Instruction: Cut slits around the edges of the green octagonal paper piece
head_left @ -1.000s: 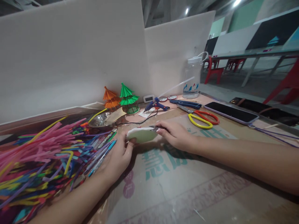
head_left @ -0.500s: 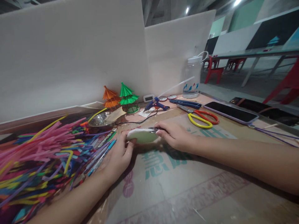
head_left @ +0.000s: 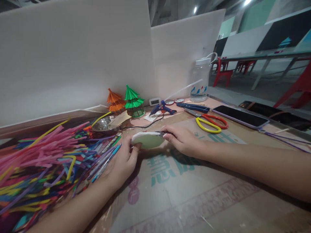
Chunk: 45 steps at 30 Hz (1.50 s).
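Note:
My left hand (head_left: 124,163) is closed on the left edge of a round disc (head_left: 150,142), with the thumb over its near face. The disc is pale green with a thick white rim and is held tilted above the table. My right hand (head_left: 182,141) grips a small dark metal tool (head_left: 161,133) whose narrow end meets the rim at the upper right. Most of this tool is hidden by the fingers, so its kind cannot be made out.
Pipe cleaners (head_left: 52,147) and pens (head_left: 107,163) lie left. Behind are a metal bowl (head_left: 100,125), orange (head_left: 114,101) and green (head_left: 132,100) tree-like models, and a glue gun (head_left: 161,108). Scissors (head_left: 213,124), pliers (head_left: 193,107), a phone (head_left: 240,116) and a bottle (head_left: 200,79) stand or lie right.
The disc has tipped slightly, so more of its green face shows. The tool's end has drawn back a little to the right along the rim. Both hands keep their hold.

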### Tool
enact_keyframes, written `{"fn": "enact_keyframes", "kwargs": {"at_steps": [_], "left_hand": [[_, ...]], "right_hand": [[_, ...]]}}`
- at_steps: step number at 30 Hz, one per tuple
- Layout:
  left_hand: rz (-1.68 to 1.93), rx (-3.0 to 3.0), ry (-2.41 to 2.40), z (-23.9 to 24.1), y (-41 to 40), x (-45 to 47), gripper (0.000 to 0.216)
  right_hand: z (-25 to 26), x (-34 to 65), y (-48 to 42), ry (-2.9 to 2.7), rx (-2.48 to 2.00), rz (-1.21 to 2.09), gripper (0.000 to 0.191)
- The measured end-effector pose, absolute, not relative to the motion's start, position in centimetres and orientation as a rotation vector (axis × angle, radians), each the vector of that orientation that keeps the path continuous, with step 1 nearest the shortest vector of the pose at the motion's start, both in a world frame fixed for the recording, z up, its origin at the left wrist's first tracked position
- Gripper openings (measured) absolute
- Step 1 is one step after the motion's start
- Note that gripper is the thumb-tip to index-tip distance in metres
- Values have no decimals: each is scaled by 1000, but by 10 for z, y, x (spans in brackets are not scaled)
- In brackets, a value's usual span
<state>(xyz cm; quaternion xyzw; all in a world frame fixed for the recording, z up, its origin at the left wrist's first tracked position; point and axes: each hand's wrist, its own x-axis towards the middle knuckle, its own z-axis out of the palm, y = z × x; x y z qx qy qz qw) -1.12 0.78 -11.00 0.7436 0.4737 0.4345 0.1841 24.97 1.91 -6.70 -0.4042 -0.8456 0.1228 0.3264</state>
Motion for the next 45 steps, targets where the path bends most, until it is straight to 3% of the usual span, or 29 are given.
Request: {"fn": "enact_keyframes", "kwargs": {"at_steps": [45], "left_hand": [[1138,2280,1350,-104,2,-7,26]], "right_hand": [[-66,248,15,-2250,-961,289,32]]}}
